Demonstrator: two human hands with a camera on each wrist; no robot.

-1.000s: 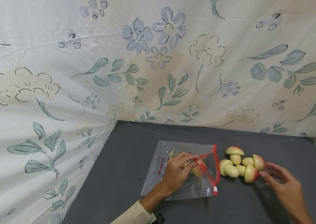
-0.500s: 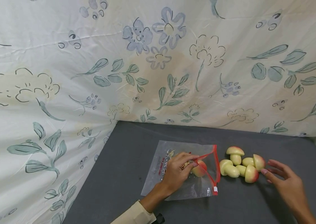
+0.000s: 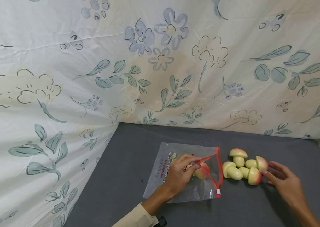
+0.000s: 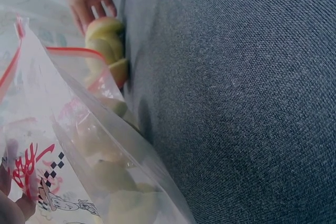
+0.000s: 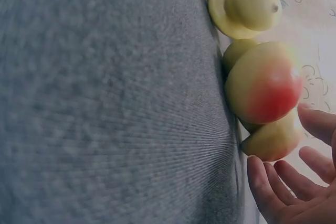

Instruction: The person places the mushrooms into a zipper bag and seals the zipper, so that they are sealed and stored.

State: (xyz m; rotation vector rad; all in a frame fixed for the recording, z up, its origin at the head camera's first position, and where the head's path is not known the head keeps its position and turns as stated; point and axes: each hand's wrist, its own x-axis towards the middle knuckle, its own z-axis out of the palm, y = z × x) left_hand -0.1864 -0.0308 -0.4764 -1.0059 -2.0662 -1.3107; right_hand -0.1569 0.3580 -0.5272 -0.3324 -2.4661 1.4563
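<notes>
My left hand (image 3: 178,175) pinches the upper layer of a clear zip bag (image 3: 155,170) at its red-edged mouth, holding it raised. Through the plastic, a red-and-yellow mushroom-shaped piece (image 3: 202,171) shows; in the left wrist view several pale pieces (image 4: 113,177) lie inside. My right hand (image 3: 287,186) is beside the loose mushroom pieces, thumb and fingers spread around the right-hand side of the nearest cap (image 3: 262,164). In the right wrist view its fingertips (image 5: 254,162) are close to that lower piece (image 5: 275,139); whether they touch it I cannot tell.
Several loose mushroom pieces, including one at the back (image 3: 237,157) and one by the bag (image 3: 232,171), lie clustered right of the bag's mouth. A white slider (image 3: 218,191) sits at the zip's near end. Floral cloth (image 3: 160,78) rises behind the dark grey table (image 3: 120,176).
My right hand drew slightly away from the mushroom pieces, then came back toward the rightmost cap. The left hand and the bag have stayed in place.
</notes>
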